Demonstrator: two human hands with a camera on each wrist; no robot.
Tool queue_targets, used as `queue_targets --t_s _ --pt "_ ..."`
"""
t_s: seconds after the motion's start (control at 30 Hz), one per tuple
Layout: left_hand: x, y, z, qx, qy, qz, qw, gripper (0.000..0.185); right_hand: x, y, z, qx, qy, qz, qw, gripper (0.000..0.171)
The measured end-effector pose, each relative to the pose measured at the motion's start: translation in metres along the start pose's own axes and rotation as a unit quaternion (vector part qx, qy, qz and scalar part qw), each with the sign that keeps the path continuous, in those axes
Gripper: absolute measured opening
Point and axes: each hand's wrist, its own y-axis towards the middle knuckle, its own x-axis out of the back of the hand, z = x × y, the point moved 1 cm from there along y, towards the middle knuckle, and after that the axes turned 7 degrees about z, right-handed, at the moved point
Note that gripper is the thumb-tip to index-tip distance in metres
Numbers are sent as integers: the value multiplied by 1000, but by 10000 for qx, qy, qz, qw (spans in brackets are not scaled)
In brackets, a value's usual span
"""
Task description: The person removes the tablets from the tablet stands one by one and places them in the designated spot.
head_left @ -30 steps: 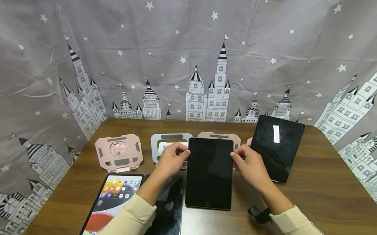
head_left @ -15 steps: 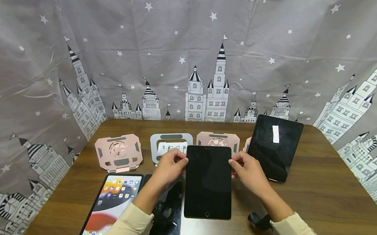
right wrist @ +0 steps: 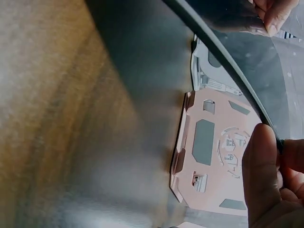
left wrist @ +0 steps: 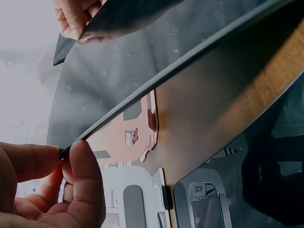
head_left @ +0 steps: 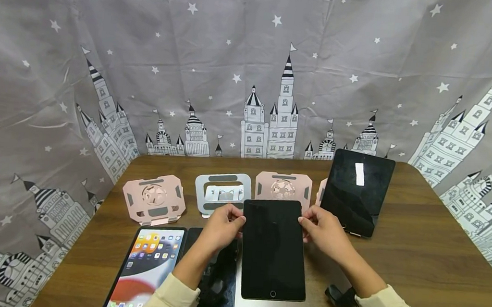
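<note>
Wrist-view only: left hand (left wrist: 45, 183) thumb, right hand (right wrist: 270, 180) thumb on tablet (head_left: 274, 249) edges

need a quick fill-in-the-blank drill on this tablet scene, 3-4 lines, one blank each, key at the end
1. Both hands hold the dark tablet by its two ____ corners.
2. The tablet with the lit screen lies to the ____ of the left hand.
3. The silver stand sits between two ____ stands.
4. The tablet with white tape stands beyond the ____ hand.

Missing words: far; left; pink; right
</note>
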Motion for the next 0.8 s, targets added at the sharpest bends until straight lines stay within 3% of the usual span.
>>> queue_targets --t_s 0.33,0.6,0.8 --pt "0 -4 9 373 -29 191 9991 5 -8 -6 -4 -118 396 247 9988 8" --pt "1 -9 16 489 -29 395 9980 4 -16 -9 -11 -264 410 360 9982 10" --pt "0 -10 18 549 37 370 9978 5 -17 -10 -13 -296 414 416 9978 11"
